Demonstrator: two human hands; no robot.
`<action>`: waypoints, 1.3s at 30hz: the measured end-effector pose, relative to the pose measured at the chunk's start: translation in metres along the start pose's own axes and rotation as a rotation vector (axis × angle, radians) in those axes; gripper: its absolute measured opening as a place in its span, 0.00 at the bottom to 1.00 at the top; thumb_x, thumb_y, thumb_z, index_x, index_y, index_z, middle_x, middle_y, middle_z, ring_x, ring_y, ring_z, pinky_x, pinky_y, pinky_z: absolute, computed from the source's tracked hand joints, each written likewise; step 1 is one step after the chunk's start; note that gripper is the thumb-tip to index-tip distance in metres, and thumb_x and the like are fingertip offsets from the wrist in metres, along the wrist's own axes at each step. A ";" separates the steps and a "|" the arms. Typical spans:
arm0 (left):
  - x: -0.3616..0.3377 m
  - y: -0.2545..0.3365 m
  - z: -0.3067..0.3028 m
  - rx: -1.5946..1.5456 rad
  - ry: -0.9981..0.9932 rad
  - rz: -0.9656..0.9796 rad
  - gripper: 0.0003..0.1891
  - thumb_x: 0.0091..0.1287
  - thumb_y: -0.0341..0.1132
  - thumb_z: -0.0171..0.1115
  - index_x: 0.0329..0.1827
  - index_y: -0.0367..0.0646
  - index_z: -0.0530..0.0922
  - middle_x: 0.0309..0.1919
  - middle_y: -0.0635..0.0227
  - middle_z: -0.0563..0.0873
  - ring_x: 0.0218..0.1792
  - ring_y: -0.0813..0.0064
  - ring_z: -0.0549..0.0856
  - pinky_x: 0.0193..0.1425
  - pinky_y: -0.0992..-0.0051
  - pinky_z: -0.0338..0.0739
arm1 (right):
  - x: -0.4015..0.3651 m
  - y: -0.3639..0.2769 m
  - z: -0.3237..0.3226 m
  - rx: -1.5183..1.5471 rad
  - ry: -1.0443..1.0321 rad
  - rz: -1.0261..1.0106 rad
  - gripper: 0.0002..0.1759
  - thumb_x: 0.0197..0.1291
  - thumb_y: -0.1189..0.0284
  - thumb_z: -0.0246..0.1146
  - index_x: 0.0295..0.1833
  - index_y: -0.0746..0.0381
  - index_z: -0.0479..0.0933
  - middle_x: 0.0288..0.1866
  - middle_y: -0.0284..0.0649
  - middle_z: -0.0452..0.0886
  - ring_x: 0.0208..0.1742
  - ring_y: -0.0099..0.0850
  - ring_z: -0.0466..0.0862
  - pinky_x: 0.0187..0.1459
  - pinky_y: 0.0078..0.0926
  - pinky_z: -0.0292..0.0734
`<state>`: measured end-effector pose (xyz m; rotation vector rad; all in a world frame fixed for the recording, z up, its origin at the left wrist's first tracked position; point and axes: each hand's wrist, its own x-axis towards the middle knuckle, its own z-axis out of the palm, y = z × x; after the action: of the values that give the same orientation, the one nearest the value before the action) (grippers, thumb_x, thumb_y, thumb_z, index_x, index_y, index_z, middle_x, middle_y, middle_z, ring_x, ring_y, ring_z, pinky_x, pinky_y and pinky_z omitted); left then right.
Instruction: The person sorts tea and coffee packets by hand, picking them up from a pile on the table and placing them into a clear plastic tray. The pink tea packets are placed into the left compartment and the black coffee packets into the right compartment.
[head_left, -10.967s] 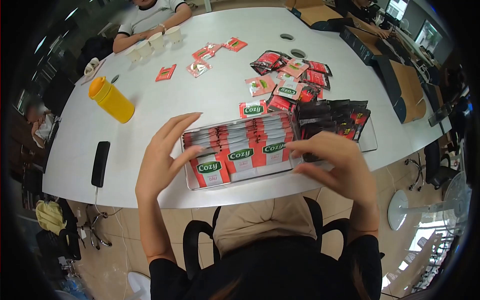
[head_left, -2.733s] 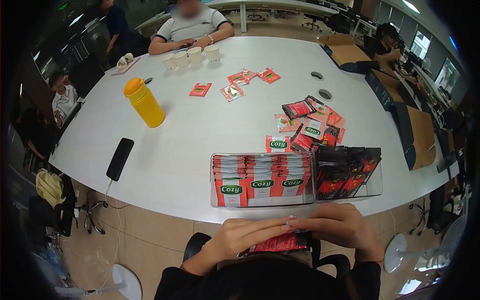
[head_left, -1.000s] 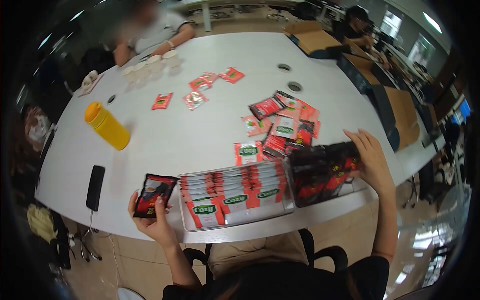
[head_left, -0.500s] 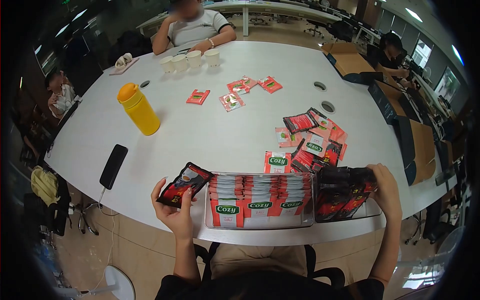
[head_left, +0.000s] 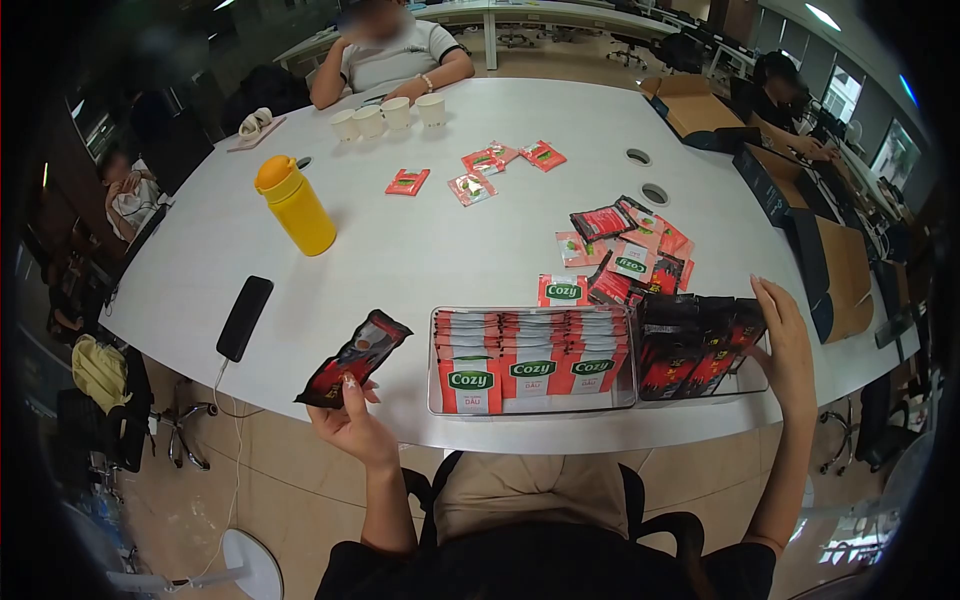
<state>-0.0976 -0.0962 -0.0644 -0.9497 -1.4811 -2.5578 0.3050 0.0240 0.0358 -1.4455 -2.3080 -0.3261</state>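
My left hand pinches a black and red sachet between thumb and fingers, tilted over the table's front left. To its right stands a clear tray with rows of red and white Cozy tea sachets upright in it. Beside that, a second clear tray holds rows of black and red sachets. My right hand is at this row's right end, fingers stretched and thumb apart, fingertips right at the packets. Behind the trays lies a loose pile of mixed sachets.
A yellow bottle and a phone with a cable are on the left. Several tea sachets lie mid-table. White paper cups stand before a seated person. Open cardboard boxes line the right edge.
My left hand has lowered slightly and turned the sachet to a flatter slant, farther from the tray. The right hand's fingers have straightened and loosened at the packets. The whole view has shifted slightly.
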 end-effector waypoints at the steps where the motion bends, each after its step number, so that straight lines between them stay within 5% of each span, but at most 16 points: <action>1: -0.002 0.006 0.000 -0.016 -0.014 0.015 0.09 0.65 0.30 0.58 0.46 0.38 0.74 0.35 0.64 0.83 0.24 0.81 0.77 0.25 0.82 0.68 | -0.001 -0.003 -0.003 -0.024 0.054 -0.048 0.43 0.32 0.85 0.71 0.62 0.57 0.70 0.60 0.41 0.73 0.59 0.41 0.74 0.57 0.35 0.71; 3: -0.010 0.022 0.008 -0.001 -0.095 -0.003 0.10 0.61 0.27 0.58 0.45 0.37 0.75 0.34 0.63 0.83 0.25 0.79 0.78 0.24 0.81 0.68 | -0.005 -0.011 -0.010 -0.076 0.159 -0.149 0.35 0.37 0.84 0.69 0.58 0.59 0.74 0.56 0.41 0.76 0.57 0.41 0.76 0.55 0.34 0.72; 5: -0.018 0.033 0.012 -0.086 -0.433 0.131 0.17 0.54 0.19 0.58 0.48 0.36 0.77 0.39 0.58 0.84 0.33 0.74 0.82 0.32 0.80 0.76 | -0.010 -0.044 -0.019 0.174 0.229 -0.233 0.22 0.41 0.82 0.69 0.48 0.64 0.79 0.49 0.42 0.80 0.49 0.41 0.79 0.50 0.35 0.75; 8: -0.021 0.068 0.031 0.034 -1.024 0.307 0.25 0.46 0.24 0.68 0.52 0.37 0.78 0.42 0.62 0.85 0.36 0.69 0.83 0.35 0.78 0.77 | -0.026 -0.090 -0.024 0.506 0.119 -0.423 0.34 0.38 0.67 0.75 0.55 0.63 0.75 0.54 0.44 0.80 0.52 0.41 0.80 0.51 0.33 0.75; 12: -0.054 0.082 0.049 -0.024 -1.403 0.236 0.26 0.47 0.32 0.71 0.53 0.40 0.79 0.45 0.64 0.84 0.39 0.67 0.84 0.40 0.76 0.80 | -0.046 -0.114 -0.011 0.647 -0.043 -0.490 0.24 0.39 0.71 0.72 0.48 0.62 0.80 0.41 0.39 0.83 0.41 0.36 0.84 0.40 0.30 0.76; 14: -0.057 0.082 0.050 -0.042 -1.403 0.220 0.25 0.49 0.32 0.71 0.53 0.40 0.79 0.46 0.64 0.84 0.42 0.66 0.85 0.43 0.76 0.80 | -0.049 -0.119 -0.008 0.662 -0.042 -0.432 0.16 0.42 0.80 0.67 0.41 0.61 0.82 0.32 0.36 0.84 0.34 0.34 0.84 0.35 0.28 0.74; 16: -0.048 0.086 0.051 -0.076 -1.410 0.125 0.24 0.51 0.31 0.72 0.54 0.40 0.79 0.47 0.63 0.84 0.45 0.65 0.84 0.47 0.74 0.81 | -0.052 -0.107 -0.007 0.648 0.044 -0.375 0.14 0.42 0.83 0.64 0.39 0.62 0.81 0.33 0.36 0.84 0.35 0.34 0.84 0.36 0.27 0.75; 18: -0.015 0.096 0.050 -0.065 -1.282 0.244 0.24 0.52 0.32 0.72 0.54 0.39 0.78 0.49 0.62 0.84 0.46 0.66 0.85 0.49 0.74 0.80 | -0.059 -0.088 -0.002 0.643 0.168 -0.282 0.14 0.43 0.89 0.60 0.36 0.64 0.79 0.34 0.39 0.85 0.37 0.35 0.84 0.39 0.26 0.77; 21: 0.034 0.118 0.042 -0.052 -0.832 0.469 0.23 0.55 0.35 0.71 0.54 0.39 0.77 0.50 0.54 0.83 0.49 0.60 0.83 0.51 0.69 0.78 | -0.068 -0.055 0.008 0.828 0.404 0.037 0.17 0.51 0.91 0.61 0.48 0.68 0.72 0.43 0.47 0.81 0.43 0.33 0.83 0.45 0.26 0.78; 23: 0.058 0.133 0.041 -0.107 -0.645 0.581 0.23 0.56 0.36 0.70 0.54 0.39 0.77 0.50 0.55 0.82 0.50 0.60 0.82 0.52 0.68 0.76 | -0.077 -0.017 0.023 0.817 0.589 0.283 0.23 0.55 0.89 0.62 0.56 0.70 0.66 0.50 0.43 0.76 0.48 0.29 0.80 0.47 0.23 0.77; 29: 0.074 0.168 0.059 -0.369 -0.814 0.686 0.23 0.58 0.38 0.66 0.56 0.42 0.75 0.52 0.57 0.80 0.53 0.60 0.79 0.55 0.64 0.72 | -0.062 0.016 0.021 0.900 0.566 0.385 0.30 0.55 0.88 0.62 0.64 0.66 0.63 0.55 0.41 0.73 0.53 0.28 0.76 0.52 0.22 0.73; 33: 0.070 0.170 0.067 -0.408 -0.856 0.670 0.22 0.60 0.39 0.64 0.57 0.43 0.73 0.54 0.59 0.79 0.55 0.60 0.77 0.57 0.61 0.70 | -0.064 0.031 0.029 0.868 0.462 0.416 0.19 0.60 0.81 0.62 0.57 0.68 0.70 0.49 0.38 0.77 0.50 0.24 0.76 0.50 0.21 0.73; 35: 0.062 0.168 0.065 -0.409 -0.871 0.681 0.22 0.61 0.39 0.62 0.58 0.44 0.73 0.54 0.60 0.79 0.56 0.60 0.76 0.58 0.60 0.68 | -0.057 0.025 0.028 0.801 0.427 0.394 0.16 0.61 0.76 0.63 0.54 0.69 0.73 0.44 0.36 0.79 0.46 0.20 0.77 0.38 0.19 0.75; 39: 0.047 0.163 0.064 -0.433 -0.864 0.660 0.22 0.63 0.41 0.60 0.59 0.46 0.72 0.55 0.61 0.78 0.58 0.60 0.74 0.60 0.57 0.66 | -0.048 0.038 0.031 0.432 0.409 0.314 0.12 0.46 0.75 0.72 0.37 0.66 0.78 0.28 0.38 0.79 0.31 0.25 0.77 0.35 0.22 0.67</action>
<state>-0.0527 -0.1219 0.1093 -2.3126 -0.4412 -2.0341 0.3511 0.0139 -0.0135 -1.3403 -1.6688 -0.0198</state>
